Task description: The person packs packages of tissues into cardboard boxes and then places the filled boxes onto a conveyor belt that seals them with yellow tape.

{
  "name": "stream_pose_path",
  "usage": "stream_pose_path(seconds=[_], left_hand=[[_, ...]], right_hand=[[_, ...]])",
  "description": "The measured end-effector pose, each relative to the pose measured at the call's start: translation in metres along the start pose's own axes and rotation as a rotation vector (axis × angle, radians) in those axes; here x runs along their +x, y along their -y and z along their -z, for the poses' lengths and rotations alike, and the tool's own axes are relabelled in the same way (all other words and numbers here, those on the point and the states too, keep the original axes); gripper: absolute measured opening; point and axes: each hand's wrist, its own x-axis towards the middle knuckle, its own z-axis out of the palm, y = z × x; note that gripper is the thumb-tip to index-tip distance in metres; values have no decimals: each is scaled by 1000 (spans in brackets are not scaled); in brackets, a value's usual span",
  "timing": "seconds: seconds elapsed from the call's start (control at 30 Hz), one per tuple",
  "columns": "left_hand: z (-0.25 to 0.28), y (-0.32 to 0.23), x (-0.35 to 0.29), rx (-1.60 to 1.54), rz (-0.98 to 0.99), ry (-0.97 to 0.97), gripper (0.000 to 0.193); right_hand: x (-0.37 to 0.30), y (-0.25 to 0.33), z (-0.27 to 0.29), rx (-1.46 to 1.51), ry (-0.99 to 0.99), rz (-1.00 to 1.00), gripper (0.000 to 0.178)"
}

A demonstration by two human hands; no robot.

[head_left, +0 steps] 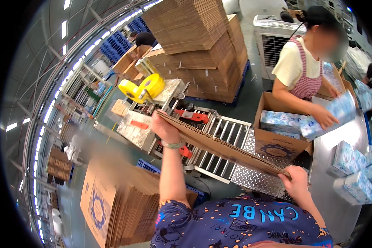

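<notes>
A flat, folded cardboard box (pixel 224 147) stretches between my two hands, its long edge toward me and tilted down to the right. My left hand (pixel 166 129) is closed on its far left end, with a band around the wrist. Near my body, my right hand (pixel 296 181) grips the other end. Beneath the cardboard lie a roller conveyor (pixel 203 170) and a diamond-plate metal surface (pixel 252 178). Just beyond my right hand stands an open carton (pixel 273 145) holding blue-and-white packs (pixel 282 120).
A co-worker (pixel 295 76) handles a pack over the carton at right. Loose packs (pixel 353 187) sit on a metal table (pixel 321 202). A taping machine with yellow tape rolls (pixel 152 85) stands at left. Cardboard stacks rise behind (pixel 202 62) and at lower left (pixel 130 219).
</notes>
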Motion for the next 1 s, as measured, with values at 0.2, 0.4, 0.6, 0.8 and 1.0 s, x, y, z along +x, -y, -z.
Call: stream_pose_path(seconds=[0.2,0.4,0.6,0.8,1.0], left_hand=[[-61,78,-198,260,787,187,97],[-65,66,-259,158,689,400,126],[-31,57,-250,-21,674,516,123],[-15,28,-217,-131,609,844,120],[-59,-15,-227,-382,179,1852,120]], right_hand=[[1,-11,-40,-353,67,-125,25],[11,-6,-29,164,445,-424,41],[29,-39,-17,-202,326,-472,32],[-10,-55,10,-132,291,-232,33],[-55,-200,83,332,-34,-749,32]])
